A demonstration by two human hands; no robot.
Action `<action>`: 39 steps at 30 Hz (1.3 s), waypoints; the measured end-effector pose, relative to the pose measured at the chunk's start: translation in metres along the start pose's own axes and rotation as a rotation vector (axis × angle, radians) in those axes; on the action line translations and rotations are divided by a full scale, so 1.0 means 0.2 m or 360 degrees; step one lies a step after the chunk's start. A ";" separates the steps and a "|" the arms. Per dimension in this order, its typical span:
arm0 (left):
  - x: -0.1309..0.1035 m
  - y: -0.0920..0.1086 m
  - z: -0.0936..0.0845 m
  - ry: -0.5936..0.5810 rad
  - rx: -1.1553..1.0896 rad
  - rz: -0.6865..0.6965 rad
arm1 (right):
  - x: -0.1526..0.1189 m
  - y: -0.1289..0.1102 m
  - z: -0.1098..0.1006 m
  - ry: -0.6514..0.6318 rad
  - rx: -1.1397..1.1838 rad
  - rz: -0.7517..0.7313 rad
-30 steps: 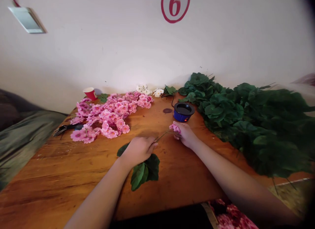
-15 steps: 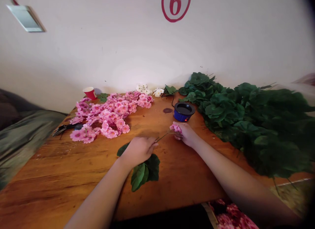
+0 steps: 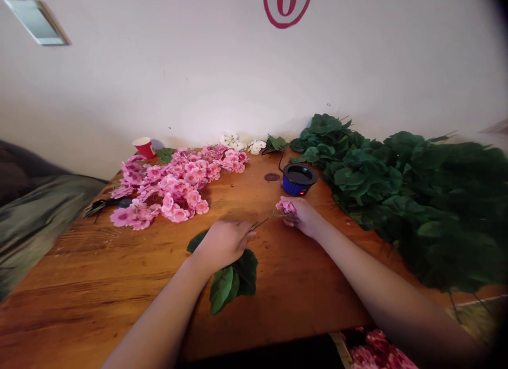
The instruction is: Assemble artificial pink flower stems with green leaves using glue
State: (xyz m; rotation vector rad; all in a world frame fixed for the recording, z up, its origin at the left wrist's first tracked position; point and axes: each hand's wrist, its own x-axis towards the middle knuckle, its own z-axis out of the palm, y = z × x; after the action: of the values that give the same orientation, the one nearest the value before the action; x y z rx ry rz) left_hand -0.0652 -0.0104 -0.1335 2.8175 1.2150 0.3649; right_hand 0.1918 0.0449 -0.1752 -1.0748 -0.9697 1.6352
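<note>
My left hand (image 3: 225,243) is closed on the stem of a spray of green leaves (image 3: 234,284), which spread out beneath and below the hand. The thin stem (image 3: 260,222) points up and right, toward my right hand (image 3: 302,215). Between the fingers of that hand is a small pink artificial flower (image 3: 286,206); its stalk meets the leaf stem, though I cannot tell whether the two are joined. Just beyond my right hand stands a blue pot with a black rim (image 3: 299,179), a small red light glowing on its front.
A heap of pink artificial flowers (image 3: 174,183) lies at the left, with a red paper cup (image 3: 144,147) behind it. White flowers (image 3: 256,147) rest by the wall. A large pile of green leaves (image 3: 369,173) covers the wooden table's (image 3: 130,273) right side. Dark tools (image 3: 103,205) lie at the left edge.
The view has shifted slightly. Both hands keep their grip on the leaf stem and the pink flower, with hardly any movement.
</note>
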 end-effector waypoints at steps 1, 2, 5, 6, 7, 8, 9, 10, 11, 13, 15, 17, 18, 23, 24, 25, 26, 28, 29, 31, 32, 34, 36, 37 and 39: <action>0.00 0.00 0.00 0.0005 -0.0006 0.0001 | 0.00 0.00 0.00 -0.0011 -0.0002 0.0004; 0.00 0.00 0.00 0.0012 -0.0010 0.0004 | 0.00 0.00 0.00 -0.0023 -0.0003 0.0010; 0.00 0.00 0.01 0.0036 -0.0015 0.0015 | 0.00 -0.01 0.00 -0.0013 0.0018 0.0028; 0.00 0.00 0.01 0.0039 -0.0013 0.0018 | 0.00 -0.01 0.00 0.0004 0.0034 0.0028; 0.00 0.00 0.01 0.0039 -0.0007 0.0020 | 0.00 -0.01 0.00 0.0024 0.0053 0.0023; 0.00 0.00 0.01 0.0040 0.0002 0.0022 | 0.00 -0.01 0.01 0.0043 0.0072 0.0018; 0.00 0.00 0.02 0.0042 0.0011 0.0028 | 0.00 -0.01 0.01 0.0057 0.0085 0.0016; 0.00 0.00 0.02 0.0049 0.0018 0.0037 | 0.00 -0.01 0.01 0.0066 0.0092 0.0015; 0.00 0.00 0.02 0.0057 0.0024 0.0045 | 0.00 -0.01 0.01 0.0070 0.0091 0.0015; 0.00 0.00 0.02 0.0072 0.0024 0.0052 | 0.00 -0.01 0.01 0.0068 0.0075 0.0022; 0.00 0.00 0.02 0.0072 0.0015 0.0045 | 0.00 0.00 0.01 0.0052 0.0051 0.0018; 0.00 0.00 0.02 0.0062 0.0010 0.0036 | 0.00 -0.01 0.01 0.0042 0.0027 0.0012; 0.00 0.00 0.01 0.0055 0.0009 0.0037 | 0.00 -0.01 0.01 0.0043 0.0017 0.0010; 0.01 0.01 0.00 0.0034 -0.0025 0.0054 | -0.01 -0.01 0.02 0.0070 0.0010 0.0016; 0.01 0.01 0.00 0.0034 -0.0030 0.0050 | -0.01 -0.01 0.02 0.0068 0.0011 0.0015; 0.01 0.02 0.00 0.0032 -0.0032 0.0045 | 0.00 -0.01 0.02 0.0062 0.0011 0.0012; 0.01 0.02 0.00 0.0030 -0.0033 0.0037 | 0.00 0.00 0.01 0.0051 0.0010 0.0009; 0.01 0.01 0.00 0.0028 -0.0031 0.0021 | 0.00 0.00 0.01 0.0027 0.0010 0.0007; 0.01 0.01 0.00 0.0025 -0.0032 0.0016 | 0.00 0.00 0.00 0.0017 0.0012 0.0008; 0.01 0.01 0.00 0.0019 -0.0036 0.0007 | 0.00 0.01 0.00 0.0001 0.0013 0.0015; 0.01 0.01 0.00 0.0016 -0.0038 0.0005 | 0.00 0.01 0.00 -0.0004 0.0015 0.0016; 0.01 0.01 0.00 0.0013 -0.0041 0.0007 | 0.00 0.01 -0.01 -0.0009 0.0024 0.0012; 0.01 0.01 0.01 0.0020 -0.0034 0.0011 | 0.00 0.01 0.00 0.0002 0.0036 0.0011; 0.01 0.01 0.01 0.0024 -0.0031 0.0013 | 0.00 0.00 0.00 0.0014 0.0042 0.0011; 0.01 0.01 0.01 0.0036 -0.0024 0.0015 | 0.00 0.00 0.00 0.0029 0.0045 0.0021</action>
State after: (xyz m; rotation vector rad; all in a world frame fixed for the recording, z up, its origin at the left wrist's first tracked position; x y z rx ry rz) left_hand -0.0622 -0.0106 -0.1351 2.8148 1.1983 0.4058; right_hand 0.1918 0.0453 -0.1762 -1.0776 -0.9268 1.6422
